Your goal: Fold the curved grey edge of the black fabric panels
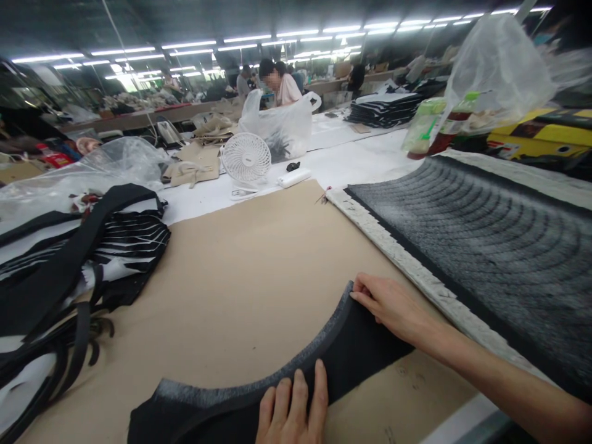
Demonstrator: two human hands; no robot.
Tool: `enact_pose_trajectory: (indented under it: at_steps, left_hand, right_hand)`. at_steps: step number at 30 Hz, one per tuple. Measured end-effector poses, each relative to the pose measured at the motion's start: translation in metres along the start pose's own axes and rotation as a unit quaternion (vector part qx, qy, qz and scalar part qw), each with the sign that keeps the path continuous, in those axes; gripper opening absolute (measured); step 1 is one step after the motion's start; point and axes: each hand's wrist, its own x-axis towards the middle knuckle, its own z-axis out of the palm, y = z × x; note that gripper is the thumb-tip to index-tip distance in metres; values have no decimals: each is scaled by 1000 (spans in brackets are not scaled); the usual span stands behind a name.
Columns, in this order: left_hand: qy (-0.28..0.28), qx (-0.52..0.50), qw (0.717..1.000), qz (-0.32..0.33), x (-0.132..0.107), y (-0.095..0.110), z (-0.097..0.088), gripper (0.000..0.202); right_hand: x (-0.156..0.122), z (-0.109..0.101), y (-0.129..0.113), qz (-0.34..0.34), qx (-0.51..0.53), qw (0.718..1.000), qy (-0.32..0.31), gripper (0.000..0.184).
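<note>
A black fabric piece (pixel 365 345) with a curved edge lies on brown paper (pixel 231 271) in front of me. Along its curve runs a grey strip (pixel 305 351). My left hand (pixel 293 404) rests flat on the fabric near the bottom middle, its fingers stretched out and a little apart. At the upper right tip of the curve, my right hand (pixel 383 302) pinches the fabric between thumb and fingers.
Black and white cut pieces (pixel 124 240) are heaped at left. At right, a board (pixel 370 228) bears a dark patterned sheet (pixel 485 234). Farther back are a white fan (pixel 246 159), a plastic bag (pixel 287 126), bottles (pixel 451 126), a yellow box (pixel 541 135) and a person (pixel 284 86).
</note>
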Motion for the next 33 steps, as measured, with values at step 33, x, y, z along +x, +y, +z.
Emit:
enact_pose_trajectory:
  at_steps: [33]
  left_hand:
    - [-44,-240,952,-185,-36,-28,-70,31]
  right_hand:
    - [-65,70,-98,-534,-26,843,55,31]
